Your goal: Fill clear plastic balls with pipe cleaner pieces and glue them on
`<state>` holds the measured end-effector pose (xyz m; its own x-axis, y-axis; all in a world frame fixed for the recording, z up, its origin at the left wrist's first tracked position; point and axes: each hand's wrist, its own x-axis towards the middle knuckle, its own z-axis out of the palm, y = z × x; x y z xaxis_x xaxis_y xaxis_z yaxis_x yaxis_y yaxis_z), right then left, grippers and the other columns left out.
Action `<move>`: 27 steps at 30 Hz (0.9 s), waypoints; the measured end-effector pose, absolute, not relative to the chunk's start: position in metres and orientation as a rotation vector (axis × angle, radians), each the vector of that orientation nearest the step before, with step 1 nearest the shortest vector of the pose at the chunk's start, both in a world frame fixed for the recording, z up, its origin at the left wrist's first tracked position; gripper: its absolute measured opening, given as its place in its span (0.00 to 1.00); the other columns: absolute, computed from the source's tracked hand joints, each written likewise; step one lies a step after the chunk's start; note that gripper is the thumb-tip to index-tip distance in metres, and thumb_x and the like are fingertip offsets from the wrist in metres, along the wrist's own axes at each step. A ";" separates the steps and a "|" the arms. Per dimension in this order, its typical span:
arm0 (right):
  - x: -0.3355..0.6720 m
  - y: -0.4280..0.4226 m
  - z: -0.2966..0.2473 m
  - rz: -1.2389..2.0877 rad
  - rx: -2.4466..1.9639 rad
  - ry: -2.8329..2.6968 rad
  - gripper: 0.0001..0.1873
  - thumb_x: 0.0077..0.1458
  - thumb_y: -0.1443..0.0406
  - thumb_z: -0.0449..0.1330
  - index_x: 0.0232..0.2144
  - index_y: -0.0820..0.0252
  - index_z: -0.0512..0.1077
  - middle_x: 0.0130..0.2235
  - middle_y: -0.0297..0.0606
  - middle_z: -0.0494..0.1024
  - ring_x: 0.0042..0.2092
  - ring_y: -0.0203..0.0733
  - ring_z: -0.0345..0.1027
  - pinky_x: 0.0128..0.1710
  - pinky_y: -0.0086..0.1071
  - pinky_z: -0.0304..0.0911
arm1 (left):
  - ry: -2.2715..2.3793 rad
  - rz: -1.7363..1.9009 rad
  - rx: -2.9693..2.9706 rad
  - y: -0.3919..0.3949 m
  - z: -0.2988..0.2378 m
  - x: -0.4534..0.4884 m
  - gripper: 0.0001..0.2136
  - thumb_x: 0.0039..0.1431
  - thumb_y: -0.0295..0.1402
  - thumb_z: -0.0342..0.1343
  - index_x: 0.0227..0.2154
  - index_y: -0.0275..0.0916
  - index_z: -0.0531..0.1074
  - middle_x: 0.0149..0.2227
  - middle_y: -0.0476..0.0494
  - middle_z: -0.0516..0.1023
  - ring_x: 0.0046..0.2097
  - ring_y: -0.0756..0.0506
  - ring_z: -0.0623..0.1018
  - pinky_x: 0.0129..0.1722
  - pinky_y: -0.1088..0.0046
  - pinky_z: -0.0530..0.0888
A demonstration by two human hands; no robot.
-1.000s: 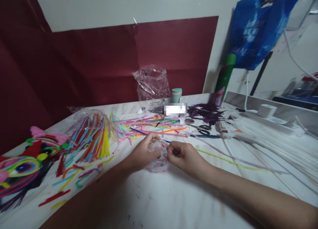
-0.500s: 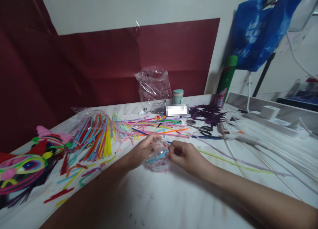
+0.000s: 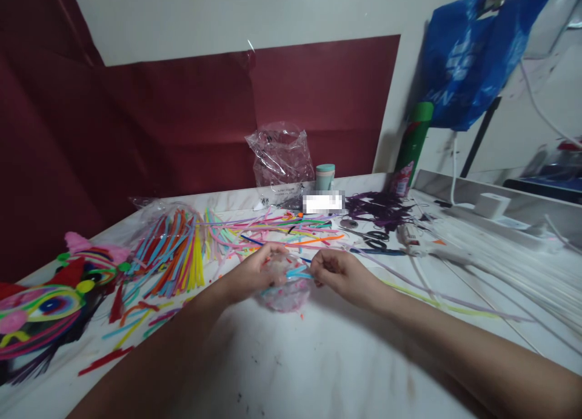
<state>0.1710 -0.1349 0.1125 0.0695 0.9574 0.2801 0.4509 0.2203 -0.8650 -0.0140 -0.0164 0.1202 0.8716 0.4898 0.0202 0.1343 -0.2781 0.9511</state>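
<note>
My left hand (image 3: pixel 264 270) is closed around the side of a small clear plastic bag (image 3: pixel 286 298) that rests on the white table. Small coloured bits show through the plastic. Light blue pipe cleaner pieces (image 3: pixel 297 273) lie at the bag's right side, and their right ends reach the fingertips of my right hand (image 3: pixel 334 270). That hand is pinched, thumb against the fingers, on a light blue piece. A dark blue pipe cleaner (image 3: pixel 251 240) passes behind both hands. A tiny orange scrap (image 3: pixel 302 316) lies just below the bag.
Bundled coloured pipe cleaners (image 3: pixel 173 249) lie left, beside decorated animal masks (image 3: pixel 45 304). Scissors (image 3: pixel 375 238), a blue pen-like tool (image 3: pixel 377 251), a glue gun (image 3: pixel 411 240) and purple shreds (image 3: pixel 379 210) sit right. Behind stand a clear bag (image 3: pixel 282 164) and a green can (image 3: pixel 413 137).
The light blue pieces have shifted right and now angle toward my right fingertips. My left hand has moved slightly left with the bag. An orange scrap now shows below the bag.
</note>
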 end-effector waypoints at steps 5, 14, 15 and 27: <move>0.172 -0.137 0.111 0.551 -1.378 -1.640 0.11 0.53 0.60 0.53 0.24 0.60 0.66 0.24 0.33 0.69 0.27 0.35 0.60 0.27 0.29 0.56 | 0.437 0.385 1.783 -0.015 0.120 -0.015 0.20 0.46 0.32 0.58 0.44 0.41 0.63 0.41 0.48 0.71 0.35 0.49 0.70 0.31 0.77 0.64; 0.172 -0.136 0.106 0.442 -1.423 -1.687 0.10 0.54 0.60 0.53 0.25 0.59 0.68 0.25 0.34 0.72 0.27 0.36 0.62 0.28 0.28 0.57 | 0.447 0.400 1.769 -0.019 0.125 -0.014 0.20 0.45 0.33 0.60 0.43 0.42 0.64 0.40 0.48 0.70 0.41 0.45 0.70 0.36 0.74 0.65; 0.172 -0.136 0.106 0.433 -1.416 -1.685 0.10 0.54 0.60 0.53 0.26 0.59 0.68 0.26 0.34 0.72 0.28 0.36 0.63 0.28 0.29 0.58 | 0.447 0.403 1.751 -0.019 0.124 -0.014 0.20 0.45 0.33 0.60 0.43 0.41 0.64 0.40 0.48 0.70 0.40 0.46 0.70 0.36 0.74 0.65; 0.187 -0.127 0.109 0.250 -1.278 -1.088 0.11 0.55 0.57 0.52 0.36 0.57 0.65 0.39 0.40 0.71 0.41 0.42 0.66 0.41 0.37 0.62 | 0.468 0.536 1.358 0.003 0.105 -0.014 0.20 0.42 0.33 0.63 0.40 0.40 0.65 0.38 0.48 0.70 0.36 0.49 0.72 0.34 0.76 0.65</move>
<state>0.1874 -0.1269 0.1089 0.5132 0.6897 0.5108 0.3973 0.3367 -0.8537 -0.0137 0.0026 0.1053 0.7926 0.6098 -0.0069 -0.0895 0.1276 0.9878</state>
